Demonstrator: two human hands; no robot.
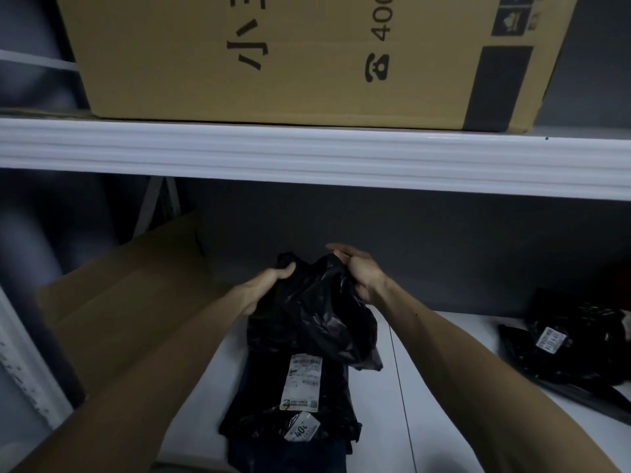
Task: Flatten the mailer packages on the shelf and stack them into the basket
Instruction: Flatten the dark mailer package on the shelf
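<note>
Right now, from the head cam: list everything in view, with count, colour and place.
crumpled mailer: 1, black, held above the lower shelf, centre
flat mailers: stack, count unclear, black with white labels, lower shelf under the held one
loose mailers: pile, count unclear, black, lower shelf far right
box: 1, brown with black print, upper shelf
cardboard: 1, brown, lower shelf left; box or sheet unclear
shelf: 2 levels, white
wall: grey, behind the lower shelf
left hand: fingers grip the crumpled mailer's left side
right hand: on its right side, grip unclear
</note>
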